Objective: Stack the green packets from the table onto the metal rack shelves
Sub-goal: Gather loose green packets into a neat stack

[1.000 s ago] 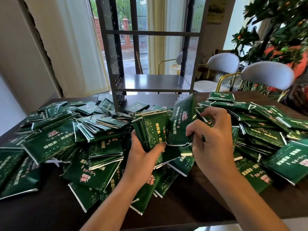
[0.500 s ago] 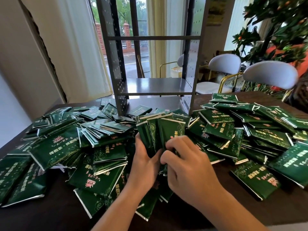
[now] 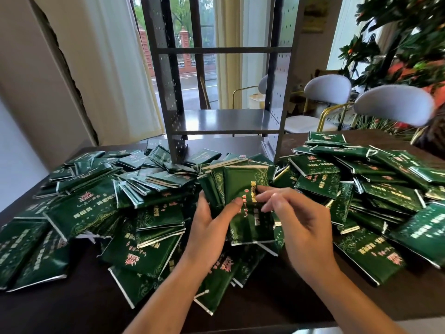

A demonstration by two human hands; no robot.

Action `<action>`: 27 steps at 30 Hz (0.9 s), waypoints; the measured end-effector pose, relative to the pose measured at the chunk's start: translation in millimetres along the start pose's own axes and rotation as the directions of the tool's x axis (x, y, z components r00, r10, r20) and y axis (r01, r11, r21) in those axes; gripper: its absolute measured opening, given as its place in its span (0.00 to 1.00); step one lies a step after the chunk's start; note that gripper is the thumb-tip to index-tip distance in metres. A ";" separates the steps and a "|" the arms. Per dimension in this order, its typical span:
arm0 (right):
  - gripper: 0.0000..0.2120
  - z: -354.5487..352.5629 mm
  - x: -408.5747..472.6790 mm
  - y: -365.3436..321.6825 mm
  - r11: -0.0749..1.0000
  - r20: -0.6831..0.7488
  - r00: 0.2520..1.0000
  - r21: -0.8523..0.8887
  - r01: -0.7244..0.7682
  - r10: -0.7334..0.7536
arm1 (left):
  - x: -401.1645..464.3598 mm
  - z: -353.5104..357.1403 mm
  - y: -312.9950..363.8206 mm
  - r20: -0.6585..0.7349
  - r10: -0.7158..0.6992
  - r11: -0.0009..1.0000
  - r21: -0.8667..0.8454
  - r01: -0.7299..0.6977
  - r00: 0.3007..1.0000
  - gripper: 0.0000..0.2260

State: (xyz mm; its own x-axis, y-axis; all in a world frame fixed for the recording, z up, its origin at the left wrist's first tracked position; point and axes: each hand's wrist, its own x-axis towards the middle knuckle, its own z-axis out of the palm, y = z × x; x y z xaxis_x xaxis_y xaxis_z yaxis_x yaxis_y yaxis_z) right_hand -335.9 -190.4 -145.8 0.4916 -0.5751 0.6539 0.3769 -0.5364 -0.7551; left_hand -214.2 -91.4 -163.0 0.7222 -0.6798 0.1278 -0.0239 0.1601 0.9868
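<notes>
Above the heaped table (image 3: 72,309), head view: I see the left hand (image 3: 207,227) gripping a bunch of green packets (image 3: 248,208) upright, long axis pointing toward the metal rack (image 3: 224,121), right hand (image 3: 296,222) fingers loosely spread, touching the front packet.

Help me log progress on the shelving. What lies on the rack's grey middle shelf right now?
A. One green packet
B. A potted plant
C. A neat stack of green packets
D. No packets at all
D: the middle shelf is bare, and the left hand grips a bunch of packets over the table.
</notes>
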 end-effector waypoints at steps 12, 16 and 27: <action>0.08 -5.6 5.9 3.0 0.942 0.076 0.956 -0.208 -0.262 0.283 | -6.9 4.4 3.0 -0.015 0.170 0.986 -0.005 -0.170 0.985 0.24; 0.18 -4.1 6.3 2.6 0.941 0.218 0.915 -0.092 -0.326 0.338 | -8.8 3.0 3.9 0.049 0.187 0.982 -0.028 -0.186 0.981 0.23; 0.12 -4.9 6.4 11.8 0.851 0.180 0.917 -0.469 -0.237 0.355 | -13.7 7.5 11.6 -0.300 0.290 0.956 0.125 -0.264 0.909 0.27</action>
State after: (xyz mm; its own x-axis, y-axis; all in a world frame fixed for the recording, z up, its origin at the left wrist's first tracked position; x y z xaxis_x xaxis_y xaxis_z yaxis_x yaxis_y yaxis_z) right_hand -332.2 -203.4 -150.3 0.7258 -0.6071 0.3234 -0.1642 -0.6095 -0.7756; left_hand -229.5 -85.7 -152.5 0.8568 -0.3566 0.3724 -0.2996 0.2434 0.9225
